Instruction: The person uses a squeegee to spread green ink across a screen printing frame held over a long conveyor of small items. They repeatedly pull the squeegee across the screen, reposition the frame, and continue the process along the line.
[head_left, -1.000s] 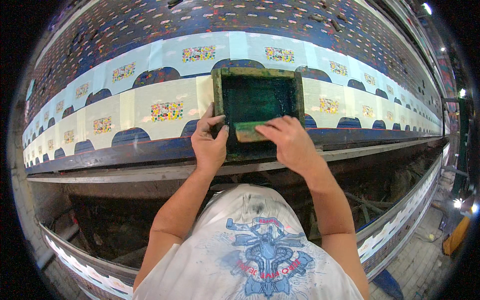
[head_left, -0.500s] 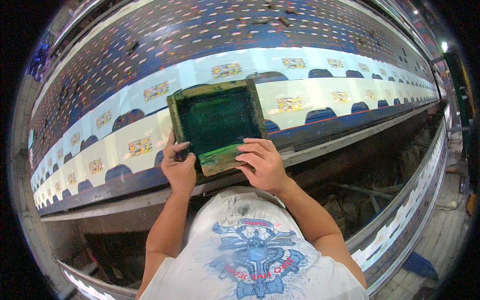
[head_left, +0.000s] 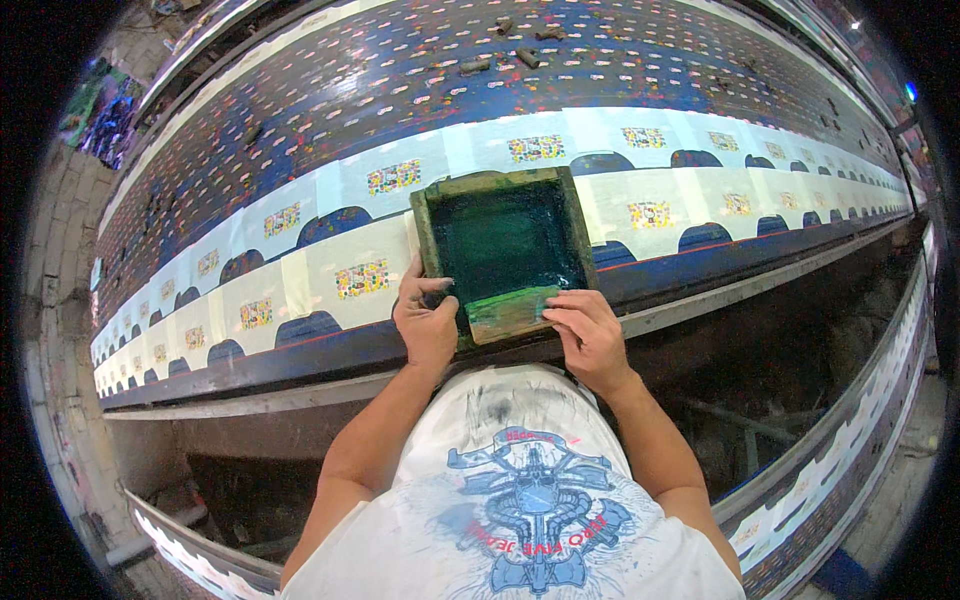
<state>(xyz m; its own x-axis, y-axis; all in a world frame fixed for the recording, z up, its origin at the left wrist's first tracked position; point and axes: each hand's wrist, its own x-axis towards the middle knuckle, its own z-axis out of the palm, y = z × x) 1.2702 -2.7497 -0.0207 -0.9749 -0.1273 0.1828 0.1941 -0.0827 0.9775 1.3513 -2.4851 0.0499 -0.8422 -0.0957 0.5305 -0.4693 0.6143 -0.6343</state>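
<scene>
A square wooden screen-printing frame [head_left: 505,328], its inside coated dark green, lies across the pale cloth pieces at the table's near edge. My left hand [head_left: 428,322] is closed round the frame's left side near the lower corner, thumb on top. At the lower right corner, my right hand [head_left: 590,335] pinches the near rail, fingers on top and thumb below. The frame hides the cloth beneath it, and I cannot tell whether it rests flat or is slightly lifted. Beside it on the left is a cream cloth piece [head_left: 325,262] with a colourful rectangular print.
Two rows of cloth pieces, pale blue [head_left: 470,150] behind and cream in front, run along the long dark printing table [head_left: 330,125]. Several small dark rolled bits [head_left: 527,57] lie at its far side. A raised rail [head_left: 700,298] edges the table; another table [head_left: 850,455] stands at right.
The whole view has swung, so table, frame and hands all appear further right. Both hands keep the same hold, and the frame stays over about the same stretch of cloth.
</scene>
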